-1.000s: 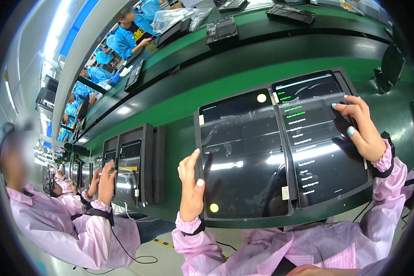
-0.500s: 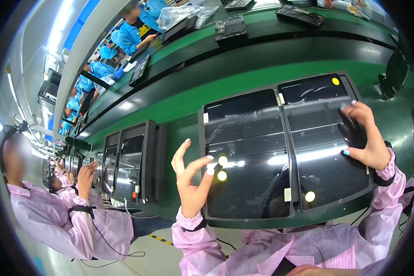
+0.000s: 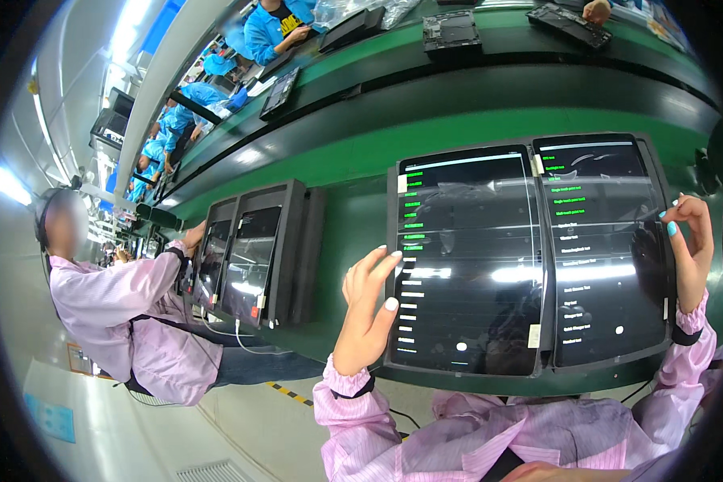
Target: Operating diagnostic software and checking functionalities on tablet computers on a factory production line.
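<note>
Two black tablets lie side by side in a dark grey foam tray (image 3: 391,241). The left tablet (image 3: 482,265) shows a text list down its left side, green above and white below; the right tablet (image 3: 610,257) shows a similar list. My left hand (image 3: 365,313) is open over the left tablet's left edge, fingers apart and fingertips near the list. Beside the right tablet's right edge is my right hand (image 3: 691,245), fingers loosely bent, thumb and forefinger close together with nothing visible between them. Pale tabs stick to the tablets' edges.
Another dark tray (image 3: 293,233) with two tablets stands at left, where a co-worker in pink (image 3: 136,305) reaches toward it. White cables (image 3: 241,337) hang below. Behind runs a green-and-black line (image 3: 361,104) carrying opened devices (image 3: 451,34); people in blue work beyond.
The yellow dots are gone and text lists now fill both screens. My right hand has moved off the right tablet to its edge. The co-worker's raised hand is now at their tray. The view has shifted.
</note>
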Tool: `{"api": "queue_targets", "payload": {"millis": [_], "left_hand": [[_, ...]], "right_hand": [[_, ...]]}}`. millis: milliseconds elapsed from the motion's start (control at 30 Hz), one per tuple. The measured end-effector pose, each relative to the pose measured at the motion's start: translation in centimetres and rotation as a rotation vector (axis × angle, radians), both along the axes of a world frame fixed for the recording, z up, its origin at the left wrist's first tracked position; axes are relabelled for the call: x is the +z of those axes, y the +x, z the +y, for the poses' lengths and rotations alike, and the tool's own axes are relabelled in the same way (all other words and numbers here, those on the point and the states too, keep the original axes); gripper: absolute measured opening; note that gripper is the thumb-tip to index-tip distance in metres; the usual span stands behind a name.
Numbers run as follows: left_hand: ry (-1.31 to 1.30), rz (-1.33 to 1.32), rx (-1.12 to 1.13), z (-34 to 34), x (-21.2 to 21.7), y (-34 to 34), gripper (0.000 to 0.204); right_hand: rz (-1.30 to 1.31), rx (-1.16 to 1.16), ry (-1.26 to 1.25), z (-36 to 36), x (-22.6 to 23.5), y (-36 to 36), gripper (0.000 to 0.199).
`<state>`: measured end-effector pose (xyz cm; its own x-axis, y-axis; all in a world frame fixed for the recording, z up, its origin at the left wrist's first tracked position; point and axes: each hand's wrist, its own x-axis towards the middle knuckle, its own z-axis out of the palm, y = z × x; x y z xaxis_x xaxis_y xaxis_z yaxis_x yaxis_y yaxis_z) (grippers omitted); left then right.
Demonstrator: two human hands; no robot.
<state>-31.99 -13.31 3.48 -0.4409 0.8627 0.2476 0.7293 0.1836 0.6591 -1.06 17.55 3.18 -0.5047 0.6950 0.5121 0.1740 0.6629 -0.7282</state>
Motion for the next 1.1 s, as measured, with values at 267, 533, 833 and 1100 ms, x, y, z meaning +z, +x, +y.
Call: {"api": "queue_targets", "payload": {"millis": [267,533,833,1100], "left_hand": [[0.052,-0.012,0.024,-0.3,0.5,-0.1,0.061],[0.148,0.031,0.063,1.1,-0.1,0.1,0.056],[0.061,0.161,-0.027,1.3,0.3,-0.1,0.046],[-0.019,0.105,-0.035,1.6,0.6,0.0,0.053]], "right_hand": [[-0.101,0.249,0.036,-1.9,1.9,-1.5,0.021],[-0.283,0.245,0.201,-1.4,2.5,-0.5,0.032],[-0.06,0.146,0.1,-1.1,1.6,0.0,0.039],[-0.054,0.322,-0.034,-1.7,3.2,-2.0,0.033]]}}
